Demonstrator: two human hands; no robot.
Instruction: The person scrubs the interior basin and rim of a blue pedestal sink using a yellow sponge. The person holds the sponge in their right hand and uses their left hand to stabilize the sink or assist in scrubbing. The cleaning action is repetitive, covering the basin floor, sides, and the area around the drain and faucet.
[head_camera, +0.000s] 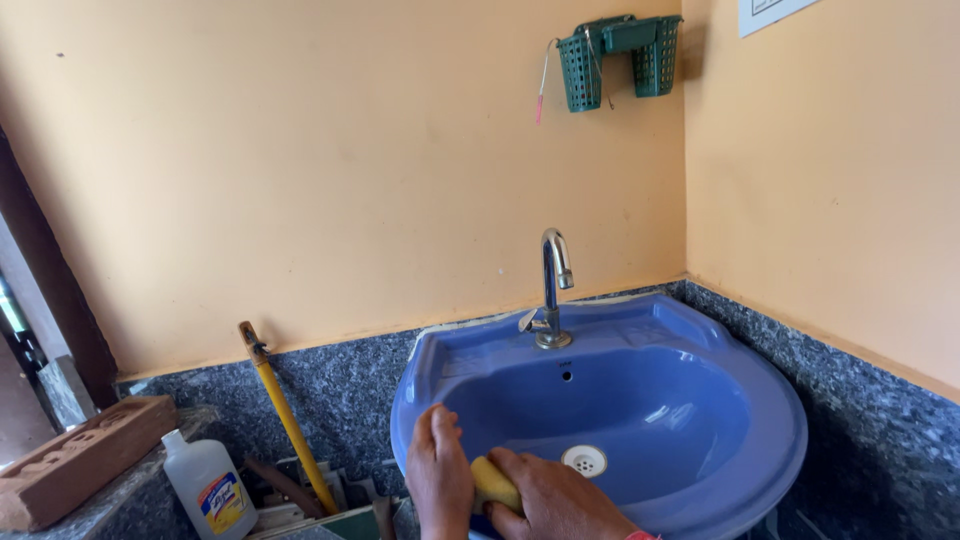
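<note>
Head view showed a blue wash basin (700, 440) set in a dark speckled granite counter (860, 420), its bowl holding nothing but a white drain grate (585, 460) at the bottom. At 12 o'clock on the basin's back ledge stood a chrome tap (553, 285), spout turned toward 3 o'clock. At the basin's 7 o'clock rim lay a yellow sponge (492, 483), its long axis running from 10 to 4 o'clock. The right hand (555, 500) was grasping the sponge from above, fingers curled over it. The left hand (438, 480) rested released on the rim, fingers pointing to 12 o'clock, touching the sponge's left end. Left of the basin stood a white plastic bottle (208, 487), capped, contents not discernible, beside a yellow-handled tool (285, 415) leaning toward 11 o'clock. High on the wall hung a green double basket holder (620, 55); I could not tell its contents.
</note>
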